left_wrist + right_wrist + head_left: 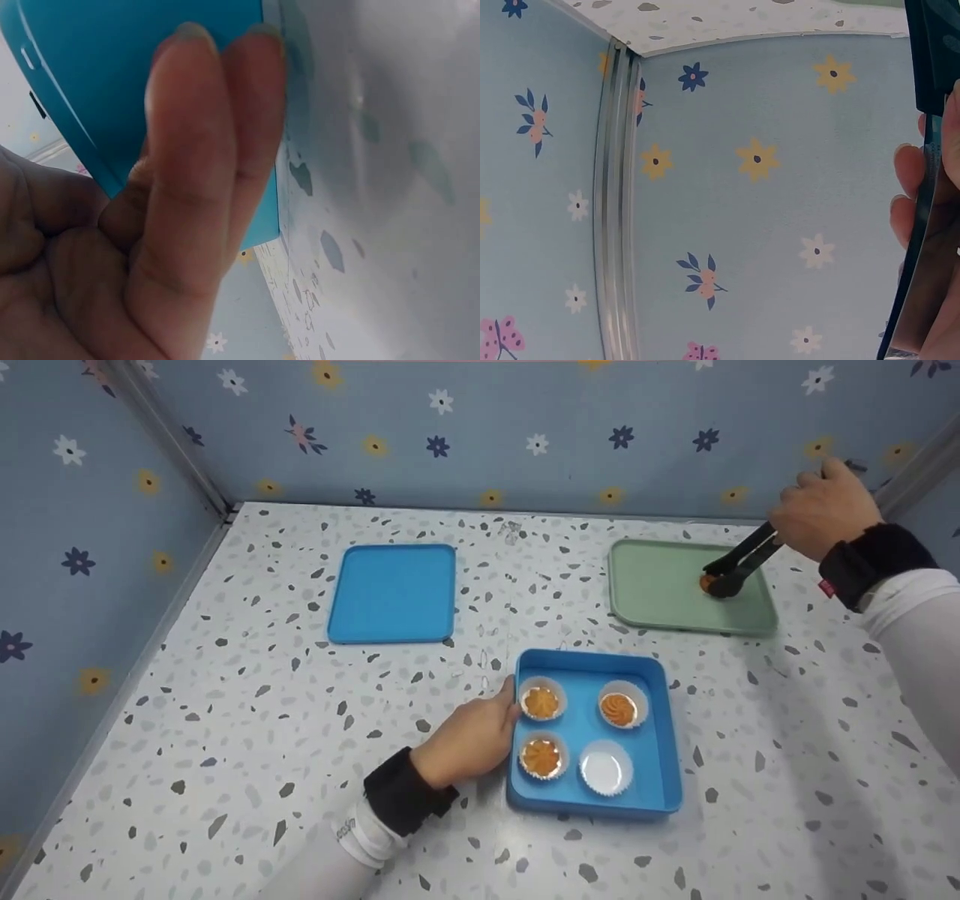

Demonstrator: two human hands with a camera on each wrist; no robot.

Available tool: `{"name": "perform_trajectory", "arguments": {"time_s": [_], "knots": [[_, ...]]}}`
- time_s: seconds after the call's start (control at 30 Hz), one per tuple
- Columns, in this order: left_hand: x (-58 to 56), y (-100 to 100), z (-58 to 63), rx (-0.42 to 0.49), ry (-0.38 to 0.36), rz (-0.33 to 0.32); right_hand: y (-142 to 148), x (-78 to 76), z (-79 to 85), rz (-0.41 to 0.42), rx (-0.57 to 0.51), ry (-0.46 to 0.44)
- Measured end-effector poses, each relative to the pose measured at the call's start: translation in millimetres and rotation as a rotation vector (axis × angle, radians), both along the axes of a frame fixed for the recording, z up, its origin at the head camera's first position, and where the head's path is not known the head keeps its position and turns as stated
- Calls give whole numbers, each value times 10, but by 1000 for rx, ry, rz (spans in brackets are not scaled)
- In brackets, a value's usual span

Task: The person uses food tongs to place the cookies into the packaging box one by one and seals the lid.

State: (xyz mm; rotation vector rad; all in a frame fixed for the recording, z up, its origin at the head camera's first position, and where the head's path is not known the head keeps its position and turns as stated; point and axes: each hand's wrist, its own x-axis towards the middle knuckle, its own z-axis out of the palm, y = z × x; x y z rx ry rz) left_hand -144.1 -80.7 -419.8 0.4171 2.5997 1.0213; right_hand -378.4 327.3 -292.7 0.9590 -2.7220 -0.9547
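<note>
My right hand [825, 510] grips black tongs [759, 549], whose tips are around a small brown cookie [706, 583] at the green tray [652, 585]. In the right wrist view, fingers wrap the tongs' handle [930, 172]. Against the left wall of a square blue box [604, 660] rests my left hand [469, 739]; the left wrist view has its extended fingers [187, 165] along the outside of the box [97, 82]. Inside the box, three white paper cups hold swirled cookies [541, 703] [619, 709] [541, 757]. A fourth paper cup [606, 769], front right, is empty.
A flat blue lid-like square [394, 594] lies at the back left of the speckled table [247, 720]. Flower-patterned panels [495, 427] stand behind and at the left, with a metal corner post [176, 442].
</note>
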Motion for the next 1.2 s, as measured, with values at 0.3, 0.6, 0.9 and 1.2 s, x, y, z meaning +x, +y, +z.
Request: {"name": "perform_trajectory", "arguments": {"time_s": [0.3, 0.6, 0.9, 1.2], "knots": [[0, -1, 9, 3, -15, 12, 64, 160, 113, -61, -122, -52], [-18, -2, -13, 5, 6, -1, 139, 318, 213, -151, -145, -81], [3, -3, -23, -15, 16, -3, 56, 533, 251, -60, -194, -47], [-28, 8, -12, -1, -18, 11, -317, 910, 676, -37, -118, 26]]}}
